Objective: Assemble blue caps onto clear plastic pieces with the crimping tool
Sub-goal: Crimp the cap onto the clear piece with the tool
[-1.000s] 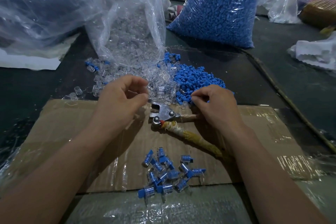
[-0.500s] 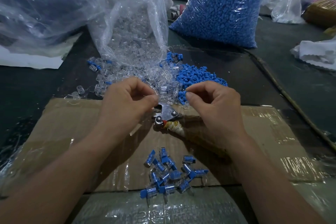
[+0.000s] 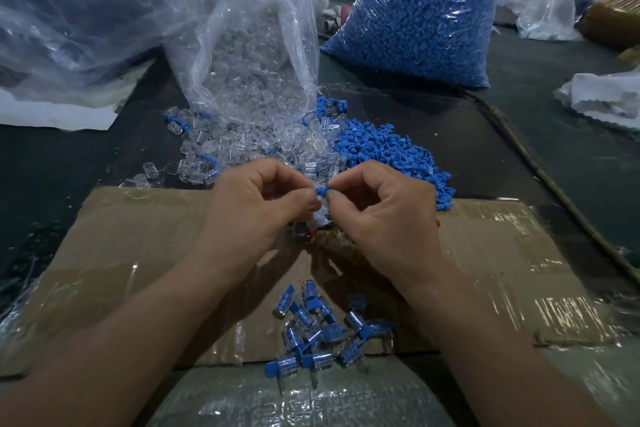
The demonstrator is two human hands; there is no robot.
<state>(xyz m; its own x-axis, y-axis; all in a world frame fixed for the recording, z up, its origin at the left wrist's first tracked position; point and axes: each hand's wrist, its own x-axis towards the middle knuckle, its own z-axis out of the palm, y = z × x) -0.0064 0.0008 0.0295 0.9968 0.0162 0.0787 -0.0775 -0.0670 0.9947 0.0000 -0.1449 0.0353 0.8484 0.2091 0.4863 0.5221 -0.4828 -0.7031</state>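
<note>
My left hand [image 3: 263, 204] and my right hand [image 3: 384, 215] meet fingertip to fingertip above the cardboard sheet [image 3: 502, 274]. Between them sits a small blue cap [image 3: 322, 190], pinched by my right hand. My left hand pinches a clear plastic piece [image 3: 320, 215] just under the cap. The crimping tool [image 3: 318, 236] lies on the cardboard beneath my hands, mostly hidden; only a bit of metal and taped handle shows. Loose clear pieces [image 3: 242, 146] and loose blue caps [image 3: 391, 152] lie in heaps just beyond my hands.
A pile of assembled blue-and-clear pieces [image 3: 322, 329] lies on the cardboard near me. An open clear bag of clear pieces [image 3: 249, 45] and a full bag of blue caps [image 3: 422, 10] stand behind. A large bag [image 3: 79, 7] fills the far left. A cord [image 3: 540, 166] runs along the right.
Both hands have moved together from either side of the tool, and now meet over it with the blue cap and clear piece between the fingertips. The tool is now mostly covered.
</note>
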